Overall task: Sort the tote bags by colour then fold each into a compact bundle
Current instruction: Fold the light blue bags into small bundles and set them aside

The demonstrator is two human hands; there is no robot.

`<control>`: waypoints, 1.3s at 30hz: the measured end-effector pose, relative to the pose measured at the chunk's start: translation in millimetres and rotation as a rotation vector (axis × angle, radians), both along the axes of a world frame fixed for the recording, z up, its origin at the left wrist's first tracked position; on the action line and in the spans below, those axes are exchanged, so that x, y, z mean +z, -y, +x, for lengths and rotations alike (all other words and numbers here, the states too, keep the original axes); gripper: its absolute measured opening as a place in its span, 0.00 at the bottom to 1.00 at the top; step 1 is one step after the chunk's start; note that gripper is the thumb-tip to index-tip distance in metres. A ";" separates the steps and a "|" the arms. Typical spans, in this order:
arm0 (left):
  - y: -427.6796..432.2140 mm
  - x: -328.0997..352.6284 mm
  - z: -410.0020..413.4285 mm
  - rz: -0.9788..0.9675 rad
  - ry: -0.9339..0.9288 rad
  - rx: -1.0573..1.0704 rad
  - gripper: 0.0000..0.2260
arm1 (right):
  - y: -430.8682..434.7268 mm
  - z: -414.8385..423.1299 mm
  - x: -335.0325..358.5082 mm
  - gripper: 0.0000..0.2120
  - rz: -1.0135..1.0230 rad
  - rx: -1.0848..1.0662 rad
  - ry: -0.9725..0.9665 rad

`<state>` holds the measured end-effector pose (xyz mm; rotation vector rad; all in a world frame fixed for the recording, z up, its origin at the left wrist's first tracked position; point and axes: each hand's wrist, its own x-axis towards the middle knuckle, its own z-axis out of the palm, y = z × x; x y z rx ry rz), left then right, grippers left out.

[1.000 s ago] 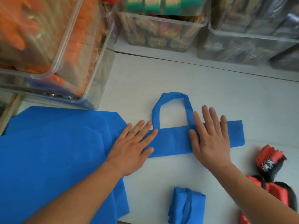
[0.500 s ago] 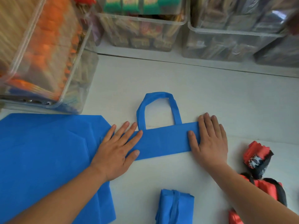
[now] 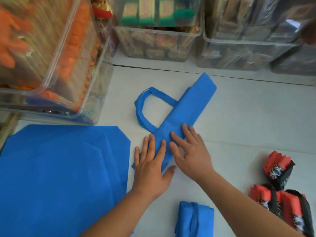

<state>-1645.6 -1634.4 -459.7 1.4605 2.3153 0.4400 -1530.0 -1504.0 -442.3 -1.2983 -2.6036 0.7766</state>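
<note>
Surface: pale white tabletop (image 3: 253, 117), matte; a thin dark seam runs across it at the back, a fainter line nearer the person.
Task bag: blue tote bag (image 3: 186, 112) folded to a long narrow strip, lying diagonally mid-surface, far end pointing to the back right.
Handle: blue handle loop (image 3: 142, 106) sticks out flat on the strip's left side.
Left hand: left hand (image 3: 151, 166) flat, fingers straight and spread, pressing on the strip's near end.
Right hand: right hand (image 3: 190, 152) flat, fingers straight, pressing on the strip just beyond the left hand; the two hands are close side by side.
Left side: stack of flat blue tote bags (image 3: 59, 170), unfolded, near the left hand but not touching the strip.
Near edge: folded blue bundle (image 3: 195, 219) between the forearms.
Right side: two red-and-black bundles (image 3: 280, 170), well apart from the strip.
Back of room: clear plastic bins (image 3: 157, 45) in a row along the far edge, contents blurred.
Left corner: large clear bin (image 3: 56, 62) with orange items inside.
</note>
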 end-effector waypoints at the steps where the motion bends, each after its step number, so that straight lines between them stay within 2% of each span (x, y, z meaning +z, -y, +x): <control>1: 3.8 -1.3 -2.4 0.041 0.058 -0.009 0.37 | -4.2 2.3 -5.6 0.26 0.027 0.034 0.025; 3: 15.9 -4.3 -13.8 0.147 0.129 -0.075 0.34 | -11.5 8.6 -11.9 0.27 0.090 0.102 0.077; 5: 29.2 -6.3 -25.5 0.240 0.110 -0.152 0.29 | -13.4 11.3 -11.7 0.29 0.082 0.118 0.104; 9: 38.4 0.1 -33.7 0.295 -0.065 -0.293 0.24 | -10.7 7.1 -7.1 0.34 0.031 0.092 0.120; 12: 37.1 11.8 -38.6 0.323 -0.174 -0.354 0.20 | -10.3 4.5 0.4 0.33 -0.001 0.083 0.141; 15: 32.6 35.6 -47.3 0.388 -0.127 -0.350 0.17 | -14.4 1.0 16.4 0.28 -0.166 0.094 0.164; 17: 24.8 61.1 -53.7 0.396 -0.070 -0.299 0.13 | -20.6 4.6 26.6 0.27 -0.314 0.163 0.114; 19: 9.9 92.9 -59.1 0.386 -0.001 -0.152 0.12 | -24.4 12.8 34.6 0.24 -0.430 0.228 0.040; 21: -10.0 120.7 -61.4 0.323 0.123 0.017 0.14 | -23.7 17.6 41.4 0.17 -0.486 0.258 0.039; 23: -32.7 135.4 -58.8 0.313 0.335 0.139 0.17 | -24.2 15.0 44.8 0.20 -0.519 0.209 -0.023; 24: -44.0 139.3 -55.3 0.326 0.458 0.189 0.20 | -24.1 11.9 44.6 0.20 -0.510 0.161 -0.086; 26: -66.3 138.1 -49.9 0.352 0.649 0.281 0.28 | -28.1 3.9 45.4 0.12 -0.496 0.030 -0.202; 29: -84.9 113.9 -50.7 0.310 0.861 0.413 0.33 | -34.5 -3.5 42.3 0.15 -0.497 -0.227 -0.273; 31: -91.3 92.3 -52.4 0.209 0.806 0.357 0.23 | -43.2 -8.5 38.3 0.19 -0.460 -0.335 -0.272; 33: -96.2 74.6 -51.9 0.128 0.651 0.265 0.08 | -52.5 -15.5 38.0 0.25 -0.424 -0.380 -0.225; 34: -98.8 67.6 -51.3 0.114 0.585 0.258 0.06 | -58.0 -20.0 37.2 0.26 -0.403 -0.377 -0.199; 37: -106.7 47.4 -54.4 0.124 0.441 0.354 0.14 | -76.0 -35.6 35.3 0.24 -0.254 -0.299 -0.077; 39: -111.2 38.6 -57.4 0.130 0.388 0.406 0.15 | -90.8 -50.9 34.3 0.20 -0.155 -0.237 0.037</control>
